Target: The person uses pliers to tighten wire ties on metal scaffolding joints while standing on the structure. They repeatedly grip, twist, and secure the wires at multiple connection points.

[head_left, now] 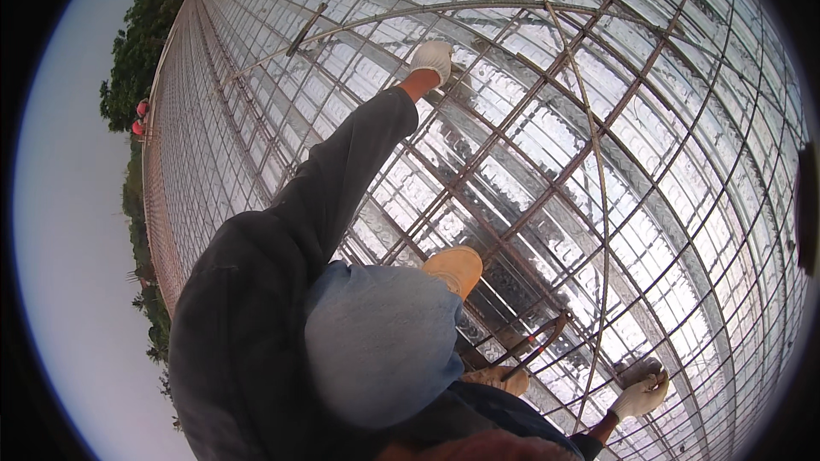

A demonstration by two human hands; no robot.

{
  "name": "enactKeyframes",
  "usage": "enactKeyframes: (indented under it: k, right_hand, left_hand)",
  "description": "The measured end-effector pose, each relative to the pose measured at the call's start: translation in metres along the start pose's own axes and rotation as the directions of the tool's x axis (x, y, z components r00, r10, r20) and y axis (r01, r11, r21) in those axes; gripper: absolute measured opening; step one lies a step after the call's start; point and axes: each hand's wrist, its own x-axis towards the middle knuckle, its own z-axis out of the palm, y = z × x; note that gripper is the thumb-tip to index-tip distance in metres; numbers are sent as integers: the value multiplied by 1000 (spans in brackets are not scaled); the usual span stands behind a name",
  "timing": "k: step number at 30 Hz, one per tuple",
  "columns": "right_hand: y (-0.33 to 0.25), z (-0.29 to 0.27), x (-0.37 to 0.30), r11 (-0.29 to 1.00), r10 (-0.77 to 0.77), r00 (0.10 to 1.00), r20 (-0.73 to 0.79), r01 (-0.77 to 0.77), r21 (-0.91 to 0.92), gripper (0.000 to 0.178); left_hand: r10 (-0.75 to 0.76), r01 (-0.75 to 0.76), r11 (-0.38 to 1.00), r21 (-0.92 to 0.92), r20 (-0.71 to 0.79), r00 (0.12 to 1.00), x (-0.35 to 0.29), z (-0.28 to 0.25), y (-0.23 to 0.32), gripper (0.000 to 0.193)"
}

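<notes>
My left hand, in a white knit glove, is closed in a fist low over the rebar mesh. Whatever it grips, if anything, is hidden. At the lower right my right hand, also gloved, curls its fingers close to the mesh; a dark patch beside them may be shadow, and what they hold cannot be made out. Between my right hand and my tan shoe a tool with a bent dark frame and red marks rests near the other shoe.
Shiny ribbed metal decking lies under the bars. A long thin bar crosses the grid, and a curved bar arches over it. A short bar lies beyond my left hand. Red helmets show at the far edge by trees.
</notes>
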Motion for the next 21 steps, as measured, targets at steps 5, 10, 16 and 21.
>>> enactKeyframes:
  k: [5,10,16,21]
  right_hand:
    - [-10,0,0,999,31,999,18,-30,-26,34]
    - [-6,-6,4,1000,4,1000,12,-4,17,31]
    - [-11,-8,-4,991,50,996,-74,-40,129,28]
    - [-17,5,-6,973,75,995,-60,-60,221,30]
  left_hand:
    - [67,-71,995,74,56,996,0,-9,-4,21]
    - [103,-120,980,-157,-109,989,-8,-51,27,18]
    - [87,-162,736,-657,-145,986,-81,-156,106,18]
    - [373,-24,660,-751,299,878,-214,-182,140,17]
